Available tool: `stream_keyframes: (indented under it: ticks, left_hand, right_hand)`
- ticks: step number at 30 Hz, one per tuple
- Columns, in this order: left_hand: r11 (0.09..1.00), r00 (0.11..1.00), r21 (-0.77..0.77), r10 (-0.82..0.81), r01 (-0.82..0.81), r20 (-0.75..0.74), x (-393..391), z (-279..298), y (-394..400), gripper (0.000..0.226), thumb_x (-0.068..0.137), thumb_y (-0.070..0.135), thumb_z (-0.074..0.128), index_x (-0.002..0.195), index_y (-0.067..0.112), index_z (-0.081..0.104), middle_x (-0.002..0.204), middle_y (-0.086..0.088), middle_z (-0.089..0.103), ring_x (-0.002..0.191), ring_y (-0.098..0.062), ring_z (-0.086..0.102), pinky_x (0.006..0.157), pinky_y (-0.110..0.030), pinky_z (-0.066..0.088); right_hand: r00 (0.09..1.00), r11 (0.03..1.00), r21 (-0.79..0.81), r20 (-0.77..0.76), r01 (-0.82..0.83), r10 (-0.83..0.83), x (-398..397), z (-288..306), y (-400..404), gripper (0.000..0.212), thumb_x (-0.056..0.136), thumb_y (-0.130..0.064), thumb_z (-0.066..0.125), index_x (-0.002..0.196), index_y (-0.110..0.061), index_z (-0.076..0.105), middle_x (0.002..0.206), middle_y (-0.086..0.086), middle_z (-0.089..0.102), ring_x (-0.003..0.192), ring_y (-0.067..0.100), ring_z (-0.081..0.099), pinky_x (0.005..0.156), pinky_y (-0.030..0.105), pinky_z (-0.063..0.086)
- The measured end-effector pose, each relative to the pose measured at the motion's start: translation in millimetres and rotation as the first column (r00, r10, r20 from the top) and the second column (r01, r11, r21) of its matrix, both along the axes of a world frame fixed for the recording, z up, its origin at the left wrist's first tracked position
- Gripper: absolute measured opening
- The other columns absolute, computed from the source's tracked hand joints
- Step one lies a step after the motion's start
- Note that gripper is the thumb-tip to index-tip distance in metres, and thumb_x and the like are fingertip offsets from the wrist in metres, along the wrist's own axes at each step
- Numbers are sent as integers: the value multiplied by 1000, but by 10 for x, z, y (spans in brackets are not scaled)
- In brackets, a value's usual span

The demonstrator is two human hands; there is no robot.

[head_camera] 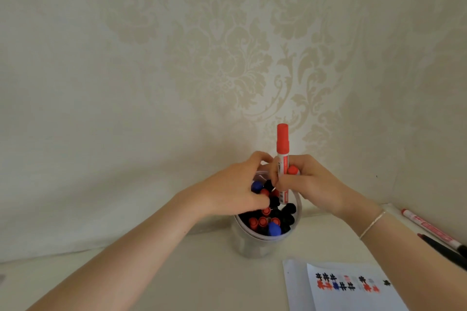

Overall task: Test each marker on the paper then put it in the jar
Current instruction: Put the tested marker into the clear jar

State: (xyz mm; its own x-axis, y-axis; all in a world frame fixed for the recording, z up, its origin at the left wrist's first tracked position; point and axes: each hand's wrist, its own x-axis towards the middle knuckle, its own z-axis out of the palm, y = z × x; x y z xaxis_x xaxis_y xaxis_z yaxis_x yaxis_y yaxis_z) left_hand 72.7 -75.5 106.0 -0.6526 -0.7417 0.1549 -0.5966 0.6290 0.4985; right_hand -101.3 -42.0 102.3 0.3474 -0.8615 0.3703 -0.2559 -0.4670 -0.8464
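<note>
Landmark: the jar [265,240], clear-walled, stands on the pale tabletop [151,272] near the patterned wall; every place below is given from it.

Left hand [235,187]: over the jar's left rim, fingers curled down among the caps. It seems to be parting or steadying the packed markers; whether it actually pinches one I cannot tell.

Jar contents: crowded with capped markers [267,222] standing on end, black, red and blue caps showing. Judged from this, most of the batch is already tested and stowed.

Red marker [282,159]: upright directly above the jar's right side, red cap on top, lower end dipping just inside the rim among the others. It looks to be in the act of going in, not yet let go.

Right hand [308,182]: just right of the jar's mouth, fingers wrapped round the red marker's barrel, close against the left hand.

Paper [353,293]: in front of the jar and to its right, carrying rows of black, red and blue test marks, so many tests are done.

Loose markers [434,235]: well to the right of the jar by the wall, two lying flat, one with a red-printed white barrel and one dark. These appear to be what is left to test and stow.
</note>
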Motion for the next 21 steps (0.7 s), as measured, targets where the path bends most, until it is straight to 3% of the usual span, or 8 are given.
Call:
stream_keyframes:
  ticks: [3,6,8,11,15,18,21]
  left_hand:
    - [938,977,-337,137,-75,164,-63,44,44,49,73,45,68,115,31,47,107,17,59,92,-8,59,80,-31,51]
    - [871,965,-473,223,-132,141,-157,-17,46,41,73,53,65,102,29,48,91,11,59,80,-14,59,66,-31,48]
    - [860,956,-483,258,-163,137,-216,-48,21,43,72,54,65,102,29,47,89,9,58,78,-17,59,61,-31,44]
    - [867,958,-454,273,-204,92,-264,-73,23,54,70,56,68,110,28,44,96,8,57,83,-19,61,69,-34,48]
    - [840,950,-495,302,-224,82,-289,-82,48,68,70,57,70,122,29,36,105,8,55,88,-21,62,67,-31,43]
    - [865,949,-448,299,-227,95,-303,-42,37,88,64,59,74,133,31,28,108,6,50,92,-22,60,68,-31,40]
    - [876,947,-427,299,-224,118,-314,-22,26,94,65,59,75,139,31,24,105,5,48,91,-22,59,68,-31,41]
  right_hand:
    - [999,1000,-3,-36,5,-5,-11,19,-22,6,66,-5,53,66,0,54,54,-7,45,54,3,43,57,11,37]
    - [997,1000,2,-82,5,-5,-7,11,-41,9,64,-6,55,66,-2,64,57,-4,56,59,7,53,63,19,44]
    - [994,1000,4,-112,18,-18,-14,-1,-49,11,63,-6,56,66,-3,66,59,1,58,61,11,56,65,25,45]
    - [996,1000,28,-88,7,-5,-47,0,-48,14,61,-3,54,61,-9,67,58,1,58,60,10,56,64,22,45]
    - [996,999,39,-93,11,-7,-84,6,-43,14,60,-3,56,59,-11,68,69,12,61,65,13,57,67,24,44]
    - [989,998,14,-134,60,-57,-113,1,-49,12,59,-8,58,62,-10,69,87,18,68,72,19,62,74,34,48]
    - [974,993,-42,-196,108,-114,-173,-17,-44,17,58,-12,59,72,-8,69,82,9,69,75,24,63,81,47,49]
